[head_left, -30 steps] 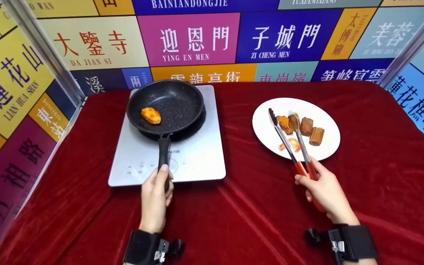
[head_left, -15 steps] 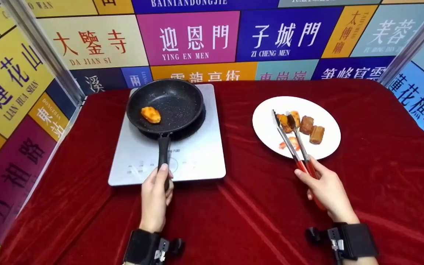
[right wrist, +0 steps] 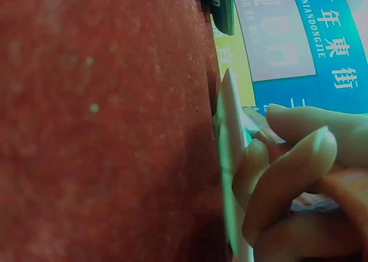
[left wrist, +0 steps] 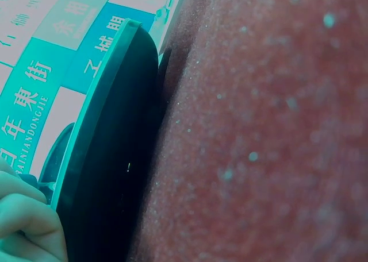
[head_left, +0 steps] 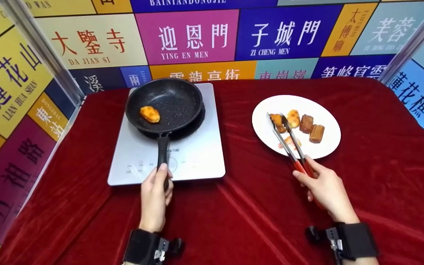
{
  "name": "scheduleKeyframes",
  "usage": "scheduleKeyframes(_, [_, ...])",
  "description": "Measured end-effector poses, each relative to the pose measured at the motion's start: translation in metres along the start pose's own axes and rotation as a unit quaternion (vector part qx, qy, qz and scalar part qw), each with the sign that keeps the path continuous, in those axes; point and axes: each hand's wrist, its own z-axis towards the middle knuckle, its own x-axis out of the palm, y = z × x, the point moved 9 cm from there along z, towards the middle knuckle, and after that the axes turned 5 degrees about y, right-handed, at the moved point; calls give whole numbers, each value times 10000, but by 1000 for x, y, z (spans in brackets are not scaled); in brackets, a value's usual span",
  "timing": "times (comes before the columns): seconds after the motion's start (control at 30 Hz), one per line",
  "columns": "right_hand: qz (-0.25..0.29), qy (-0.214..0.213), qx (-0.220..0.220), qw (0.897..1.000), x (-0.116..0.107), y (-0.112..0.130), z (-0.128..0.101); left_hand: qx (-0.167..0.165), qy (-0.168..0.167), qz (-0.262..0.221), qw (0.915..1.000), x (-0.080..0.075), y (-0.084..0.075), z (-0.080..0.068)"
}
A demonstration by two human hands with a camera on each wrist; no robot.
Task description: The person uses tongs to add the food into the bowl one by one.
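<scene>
Right hand [head_left: 324, 189] grips tongs [head_left: 289, 141] pinching one of five plate [head_left: 329, 147] pieces; left hand [head_left: 155, 197] grips pan handle [head_left: 163, 152]

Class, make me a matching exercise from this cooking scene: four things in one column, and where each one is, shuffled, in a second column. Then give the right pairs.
Things:
1. frying pan
2. tongs
3. plate
4. left hand

Places:
A. on the red cloth, right of the cooker
B. on the pan handle
C. in the right hand, tips over the plate
D. on the silver cooker

Pairs: 1-D, 2-C, 3-A, 4-B
</scene>
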Motion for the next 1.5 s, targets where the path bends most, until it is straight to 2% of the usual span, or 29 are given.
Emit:
scheduleKeyframes(0.3, [-158, 110, -96, 9998, 0, 7, -2, -86, 21, -62, 9999, -1, 4, -1])
scheduleKeyframes(0.47, [-20, 90, -115, 9999, -1, 6, -1, -31, 45, -123, 9999, 2, 3, 0])
scheduleKeyframes(0.7, [697, 294, -63, 9971, 2, 2, 0, -28, 59, -199, 9998, 3, 3, 1])
scheduleKeyframes(0.87, [1497, 534, -82, 9873, 5, -2, 1, -21, 58, -171, 9998, 3, 3, 1])
scheduleKeyframes(0.97, [2137, 659, 56, 9747, 7, -7, 2, -10, 46, -168, 9998, 2, 2, 1])
scheduleKeyframes(1.03, [2598, 748, 189, 9626, 10, -11, 3, -18, 39, -168, 9999, 2, 2, 1])
scheduleKeyframes(1.17, [3486, 960, 393, 9315, 16, -17, 5, -30, 28, -150, 9999, 1, 2, 0])
scheduleKeyframes(1.27, [4083, 1133, 486, 9045, 21, -19, 5, -17, 31, -137, 9999, 1, 1, 0])
scheduleKeyframes(1.4, [4550, 1358, 560, 8783, 26, -21, 4, 4, 54, -117, 9999, 1, 1, 0])
scheduleKeyframes(1.5, [4732, 1470, 593, 8666, 28, -21, 3, 19, 73, -132, 9999, 2, 0, 0])
